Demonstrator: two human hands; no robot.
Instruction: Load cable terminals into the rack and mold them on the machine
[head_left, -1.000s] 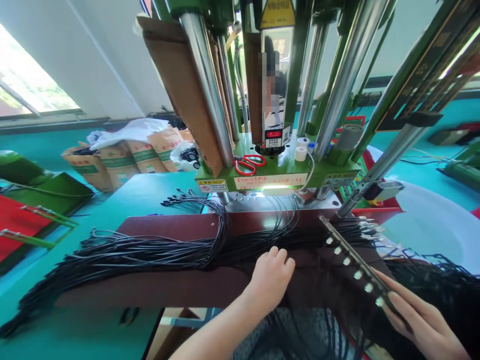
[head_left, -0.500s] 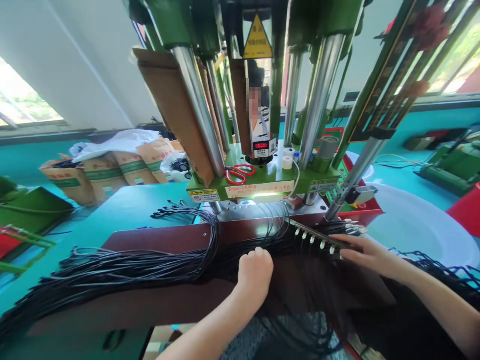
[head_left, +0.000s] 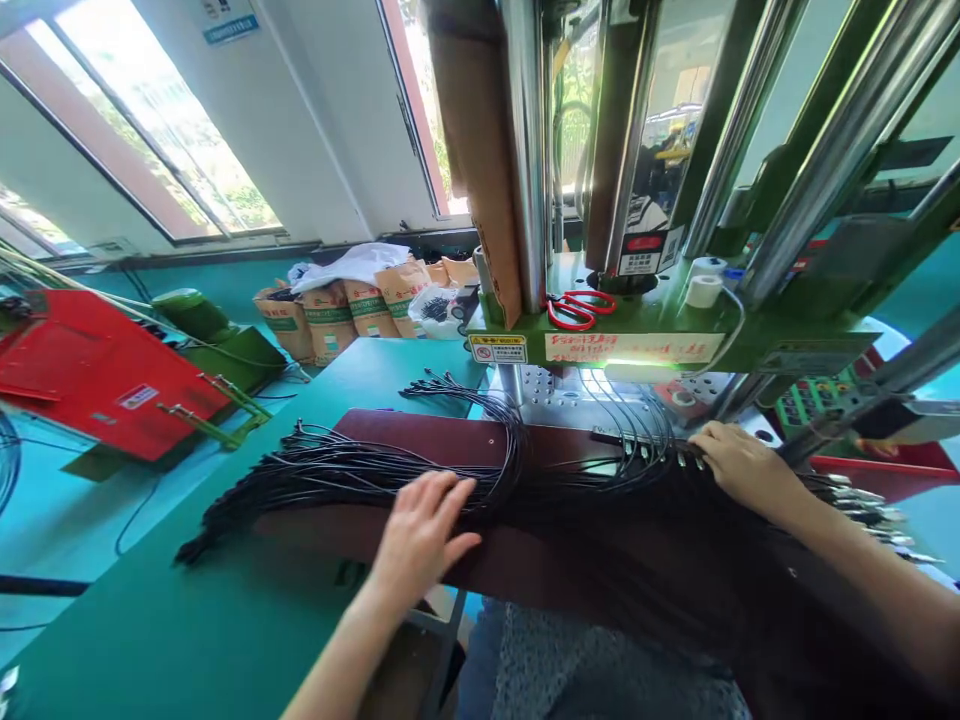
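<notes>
My left hand (head_left: 420, 535) hovers at the near edge of a thick bundle of black cables (head_left: 352, 470), its thumb and fingers apart and nothing held. The bundle lies across a dark red-brown board (head_left: 420, 430); a smaller group of cable ends (head_left: 450, 390) curves back toward the machine. My right hand (head_left: 742, 465) is closed on the right end of a dark metal bar (head_left: 609, 437) with a row of small pale connectors (head_left: 681, 460). Thin cables run from near the bar up under the green press (head_left: 795, 335). The fingertips of the right hand are partly hidden.
Red-handled scissors (head_left: 581, 308) rest on the press plate beside a white roll (head_left: 703, 290). Steel columns (head_left: 529, 160) rise behind. More cable ends with pale connectors (head_left: 874, 515) lie at the right. Paper sacks (head_left: 330, 325) and a red machine (head_left: 112, 370) stand to the left.
My view has swung left. My left hand has gone from a closed fist to spread fingers, over the cable bundle farther left. My right hand still holds the bar, now flatter along the press.
</notes>
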